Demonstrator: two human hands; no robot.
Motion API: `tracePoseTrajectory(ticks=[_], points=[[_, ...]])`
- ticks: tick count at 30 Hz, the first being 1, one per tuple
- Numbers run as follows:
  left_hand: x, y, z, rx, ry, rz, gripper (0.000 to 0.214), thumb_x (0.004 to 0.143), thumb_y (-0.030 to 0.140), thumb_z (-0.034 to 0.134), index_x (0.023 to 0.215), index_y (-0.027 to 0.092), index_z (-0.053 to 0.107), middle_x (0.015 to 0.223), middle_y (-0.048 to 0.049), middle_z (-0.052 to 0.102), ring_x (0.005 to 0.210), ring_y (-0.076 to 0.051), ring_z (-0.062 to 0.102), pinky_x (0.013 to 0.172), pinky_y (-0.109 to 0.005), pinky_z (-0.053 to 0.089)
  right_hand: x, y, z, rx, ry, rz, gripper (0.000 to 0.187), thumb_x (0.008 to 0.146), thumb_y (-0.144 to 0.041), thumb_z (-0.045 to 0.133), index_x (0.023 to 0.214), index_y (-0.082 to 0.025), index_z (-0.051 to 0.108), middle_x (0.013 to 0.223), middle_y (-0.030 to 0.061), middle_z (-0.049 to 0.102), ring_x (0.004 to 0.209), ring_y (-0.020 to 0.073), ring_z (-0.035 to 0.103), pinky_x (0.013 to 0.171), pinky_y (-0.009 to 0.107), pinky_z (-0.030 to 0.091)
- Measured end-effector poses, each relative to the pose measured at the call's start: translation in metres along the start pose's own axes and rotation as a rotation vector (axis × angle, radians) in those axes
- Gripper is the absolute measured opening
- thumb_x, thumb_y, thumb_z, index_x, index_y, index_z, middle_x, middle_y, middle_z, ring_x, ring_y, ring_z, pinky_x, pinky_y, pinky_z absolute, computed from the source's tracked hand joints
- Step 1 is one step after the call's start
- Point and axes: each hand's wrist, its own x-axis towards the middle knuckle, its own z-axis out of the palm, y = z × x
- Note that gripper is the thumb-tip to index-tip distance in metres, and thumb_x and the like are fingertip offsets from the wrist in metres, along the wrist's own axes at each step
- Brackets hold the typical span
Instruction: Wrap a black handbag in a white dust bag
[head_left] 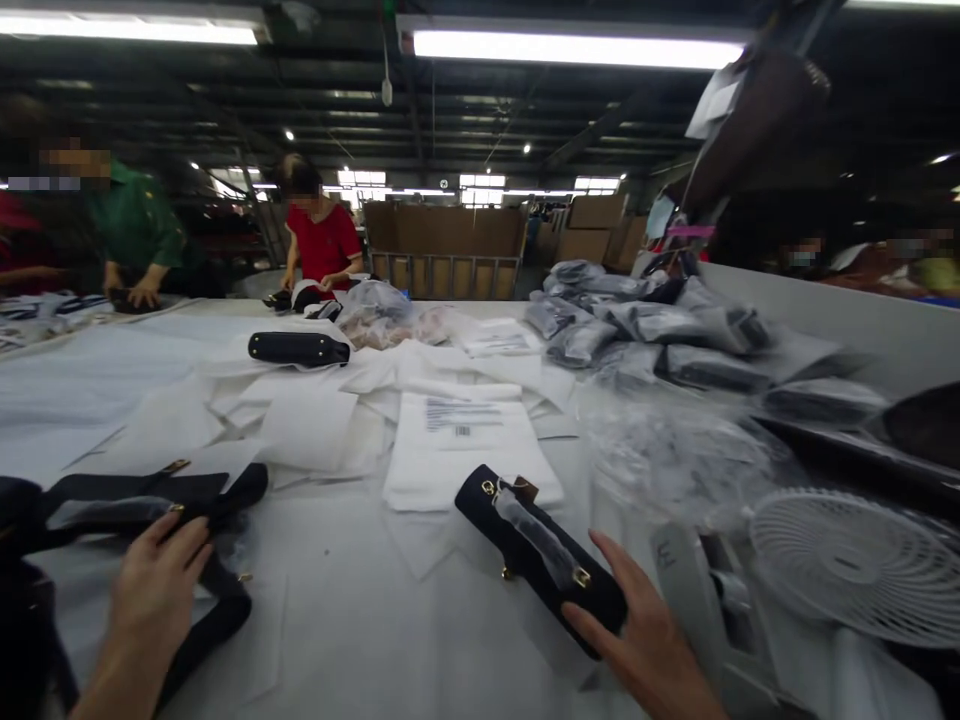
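My right hand (645,635) lies with fingers stretched against the near end of a small black bag (536,555) with gold hardware and a plastic-wrapped strap, flat on the white table (352,610). Over at the left, the fingers of my left hand (154,590) rest extended on a black bag strap (142,510) with gold fittings, which belongs to a dark bag at the frame's left edge. A stack of white dust bags with a printed label (461,445) lies just beyond the small black bag.
Another black bag (298,348) sits farther back among white cloths. Plastic-wrapped dark bags (645,330) pile up at the right rear. A white fan (862,565) stands at the right. Two people work at the far left end. Cardboard boxes (446,235) stand behind.
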Motion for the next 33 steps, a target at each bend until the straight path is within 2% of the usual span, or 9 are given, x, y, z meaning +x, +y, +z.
tracePoseTrajectory(ticks=[3, 6, 12, 14, 17, 21, 25, 31, 33], points=[[-0.038, -0.028, 0.046, -0.048, -0.185, -0.075, 0.061, 0.057, 0.043, 0.081, 0.109, 0.027, 0.054, 0.102, -0.0021, 0.067, 0.110, -0.026, 0.060, 0.100, -0.044, 0.045, 0.017, -0.008, 0.014, -0.194, -0.007, -0.082, 0.071, 0.081, -0.058, 0.057, 0.135, -0.012, 0.050, 0.134, 0.0179, 0.055, 0.125, 0.0355, 0.051, 0.105, 0.053, 0.041], [-0.076, -0.045, 0.100, 0.017, -0.565, -0.079, 0.082, 0.064, 0.053, 0.078, 0.132, 0.022, 0.044, 0.131, -0.0158, 0.055, 0.123, -0.031, 0.054, 0.104, -0.047, 0.043, 0.025, -0.009, 0.032, -0.396, 0.010, -0.073, 0.051, 0.090, -0.050, 0.051, 0.127, -0.015, 0.056, 0.106, 0.0143, 0.069, 0.095, 0.0332, 0.066, 0.084, 0.050, 0.051], [-0.106, -0.057, 0.188, 0.201, -1.106, 0.054, 0.126, 0.055, 0.047, 0.086, 0.152, 0.022, 0.009, 0.158, -0.0199, 0.018, 0.141, -0.037, 0.030, 0.114, -0.051, 0.030, 0.017, 0.012, 0.051, -0.562, 0.342, -0.355, 0.034, 0.092, -0.027, 0.046, 0.124, -0.018, 0.056, 0.085, 0.0067, 0.068, 0.068, 0.0243, 0.063, 0.066, 0.040, 0.049], [-0.105, -0.058, 0.208, 0.200, -1.235, 0.127, 0.135, 0.047, 0.040, 0.091, 0.152, 0.022, 0.007, 0.157, -0.0190, 0.021, 0.140, -0.037, 0.032, 0.115, -0.049, 0.027, 0.011, 0.015, 0.050, -0.557, 0.389, -0.461, 0.034, 0.095, -0.027, 0.044, 0.125, -0.016, 0.055, 0.090, 0.0081, 0.068, 0.071, 0.0229, 0.063, 0.066, 0.039, 0.049], [-0.104, -0.056, 0.222, 0.138, -1.367, 0.178, 0.128, 0.042, 0.030, 0.093, 0.148, 0.022, 0.022, 0.143, -0.0139, 0.046, 0.129, -0.033, 0.046, 0.114, -0.045, 0.031, 0.001, 0.016, 0.048, -0.545, 0.426, -0.551, 0.035, 0.097, -0.034, 0.048, 0.126, -0.016, 0.055, 0.094, 0.0091, 0.068, 0.075, 0.0223, 0.063, 0.073, 0.038, 0.047], [-0.116, -0.054, 0.203, 0.060, -1.345, 0.223, 0.093, 0.049, 0.027, 0.091, 0.130, 0.022, 0.047, 0.130, -0.0092, 0.057, 0.119, -0.030, 0.053, 0.103, -0.038, 0.042, -0.009, 0.019, 0.043, -0.466, 0.484, -0.651, 0.035, 0.098, -0.036, 0.049, 0.126, -0.016, 0.056, 0.098, 0.0112, 0.070, 0.084, 0.0239, 0.065, 0.080, 0.040, 0.045], [-0.138, -0.041, 0.156, 0.079, -1.248, 0.220, 0.070, 0.055, 0.026, 0.089, 0.115, 0.021, 0.053, 0.111, -0.0043, 0.066, 0.099, -0.025, 0.061, 0.083, -0.031, 0.049, -0.008, 0.009, 0.029, -0.284, 0.354, -0.806, 0.030, 0.100, -0.033, 0.043, 0.118, -0.016, 0.060, 0.092, 0.0080, 0.072, 0.080, 0.0193, 0.067, 0.072, 0.032, 0.048], [-0.154, -0.001, 0.073, 0.181, -0.947, 0.116, 0.046, 0.067, 0.036, 0.078, 0.106, 0.019, 0.058, 0.100, -0.0026, 0.068, 0.097, -0.025, 0.059, 0.083, -0.031, 0.046, 0.001, -0.056, 0.029, 0.056, -0.051, -0.372, 0.048, 0.100, -0.047, 0.041, 0.061, -0.021, 0.054, 0.047, -0.0039, 0.055, 0.043, 0.0122, 0.053, 0.042, 0.023, 0.036], [-0.160, 0.004, 0.049, 0.204, -0.849, 0.084, 0.046, 0.070, 0.040, 0.075, 0.109, 0.020, 0.059, 0.101, -0.0030, 0.068, 0.099, -0.025, 0.058, 0.085, -0.032, 0.047, 0.000, -0.075, 0.033, 0.102, -0.124, -0.376, 0.051, 0.100, -0.047, 0.041, 0.057, -0.021, 0.049, 0.044, -0.0045, 0.051, 0.040, 0.0110, 0.050, 0.039, 0.022, 0.032]])
